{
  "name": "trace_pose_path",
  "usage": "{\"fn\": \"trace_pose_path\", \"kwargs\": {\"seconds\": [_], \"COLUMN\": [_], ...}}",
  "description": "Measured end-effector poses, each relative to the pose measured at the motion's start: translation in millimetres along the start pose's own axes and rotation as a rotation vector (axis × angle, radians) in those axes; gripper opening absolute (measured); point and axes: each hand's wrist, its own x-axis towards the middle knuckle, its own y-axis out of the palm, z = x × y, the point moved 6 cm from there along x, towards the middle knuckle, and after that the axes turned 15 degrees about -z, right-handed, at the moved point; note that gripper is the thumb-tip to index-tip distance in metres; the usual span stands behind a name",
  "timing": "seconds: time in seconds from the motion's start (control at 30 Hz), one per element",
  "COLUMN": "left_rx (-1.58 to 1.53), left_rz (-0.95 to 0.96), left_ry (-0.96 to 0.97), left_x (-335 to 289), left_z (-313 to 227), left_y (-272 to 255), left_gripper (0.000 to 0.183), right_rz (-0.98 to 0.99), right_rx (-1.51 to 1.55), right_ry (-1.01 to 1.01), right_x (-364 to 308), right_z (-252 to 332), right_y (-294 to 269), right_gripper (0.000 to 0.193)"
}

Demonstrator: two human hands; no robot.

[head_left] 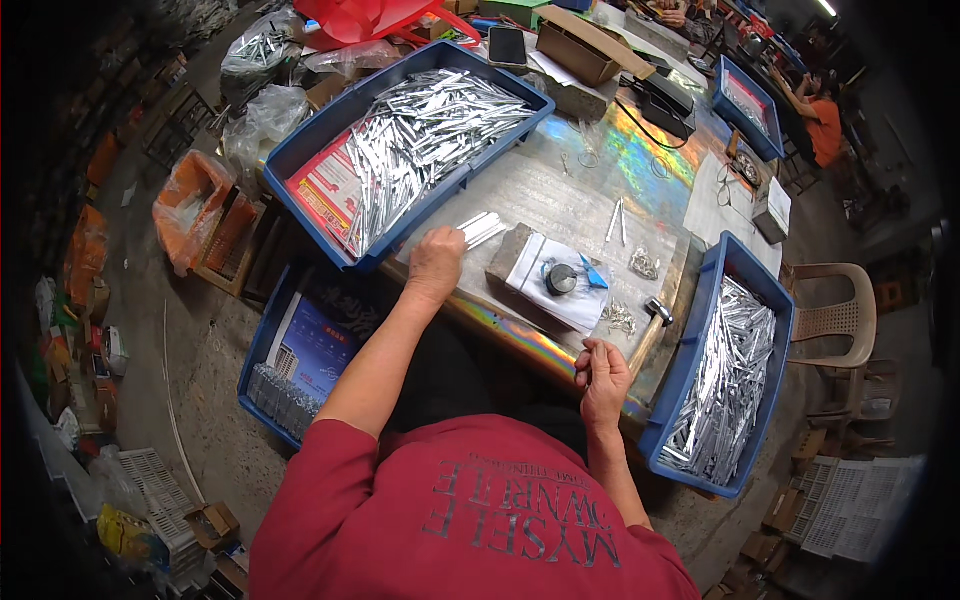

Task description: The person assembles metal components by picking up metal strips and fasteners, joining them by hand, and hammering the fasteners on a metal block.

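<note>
Head view shows the left hand [437,266] clasping metal strips [484,229] beside the far-left bin [305,223], apparently set within reach; whether the pinched right hand [604,384] holds anything, I cannot tell.

an iridescent worktable [632,133] with silvery strips [484,230], a block [508,252], a hammer [648,341] and small metal parts [645,263]

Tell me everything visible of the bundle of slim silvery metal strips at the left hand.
Straight, bright and roughly parallel, the slim silvery metal-looking strips slant toward the upper right from the person's left hand, which covers their near ends. They are beside the large blue plastic bin, over the grey worktop.
</note>
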Motion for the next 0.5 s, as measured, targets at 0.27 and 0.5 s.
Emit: {"fn": "trace_pose_path", "kwargs": {"seconds": [0.27, 0.5], "left_rx": [-0.002, -0.11], "left_rz": [-0.081, -0.291], "left_ry": [-0.001, -0.099], "left_x": [2, 42], "left_z": [-11, 5], "left_y": [-18, -82], "left_gripper": [0.005, 0.005], "right_rz": [0.015, -0.01], "right_rx": [-0.032, -0.074], "right_ry": [-0.002, 0.014], "right_x": [1, 3], "right_z": [-6, -10], "right_y": [2, -5], "right_gripper": [0.021, 0.02]}}
